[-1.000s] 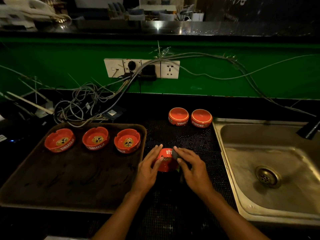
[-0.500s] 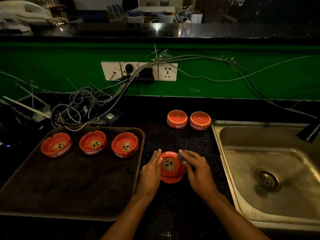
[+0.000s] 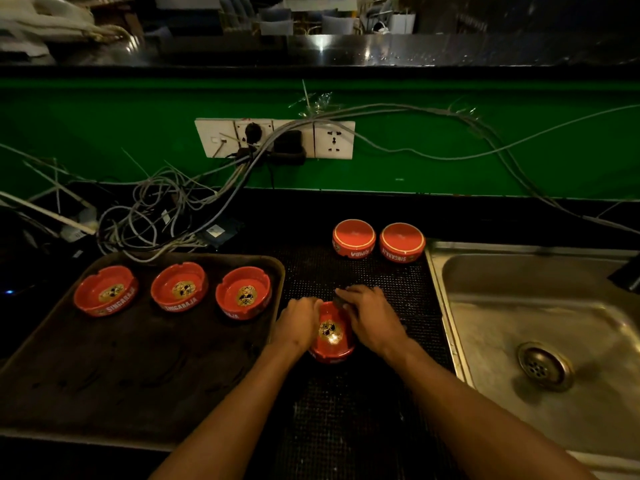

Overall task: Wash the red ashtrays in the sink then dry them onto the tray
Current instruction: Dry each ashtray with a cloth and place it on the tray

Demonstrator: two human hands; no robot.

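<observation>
Red ashtray (image 3: 331, 336): upright on black mat (image 3: 349, 427), between tray's (image 3: 138, 382) right edge and sink (image 3: 540, 327). Left hand (image 3: 300, 324) and right hand (image 3: 372, 318) clasp its sides. Risk: possibly wet glaze slipping, ashtray chipping.

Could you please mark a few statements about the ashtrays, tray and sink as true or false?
1. Three ashtrays sit upright on the tray. True.
2. Two ashtrays lie upside down on the mat behind the hands. True.
3. The sink holds an ashtray. False: no ashtray lies in it.
4. Both hands, left and right, hold the ashtray. True.
5. The held ashtray is over the tray. False: it is over the mat.
</observation>
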